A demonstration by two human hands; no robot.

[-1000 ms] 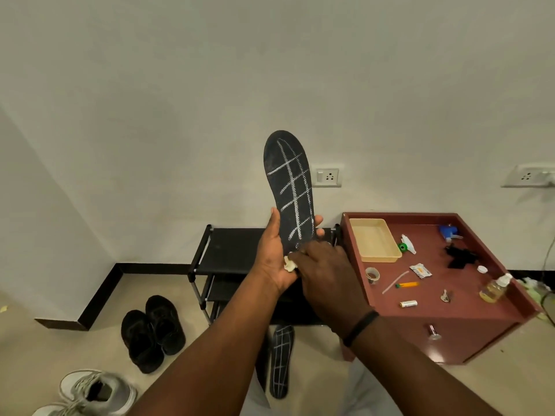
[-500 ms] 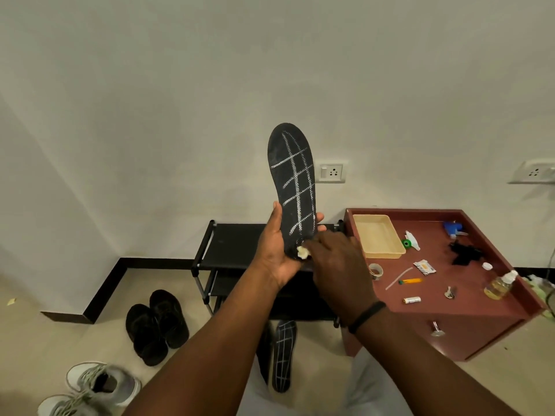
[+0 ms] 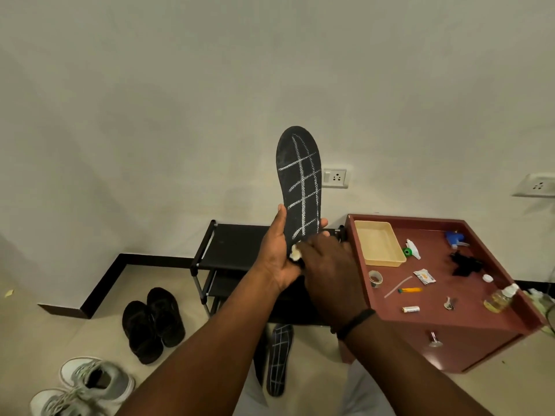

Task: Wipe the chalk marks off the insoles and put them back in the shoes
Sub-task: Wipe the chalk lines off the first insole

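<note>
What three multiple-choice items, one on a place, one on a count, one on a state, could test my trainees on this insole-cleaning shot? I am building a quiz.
1. Where does the second insole lie?
A. on the red cabinet
B. on the floor by the person's legs
C. in the yellow tray

2. How many grey sneakers show at lower left?
A. one
B. two
C. four

3. What state is the held insole in?
A. wiped clean
B. chalk grid mostly intact
C. back in a shoe

Key: B, it lies below the arms on the floor; B, a pair shows; B, white lines cross it above the left hand, while the right hand presses a white wad at its heel.
</note>
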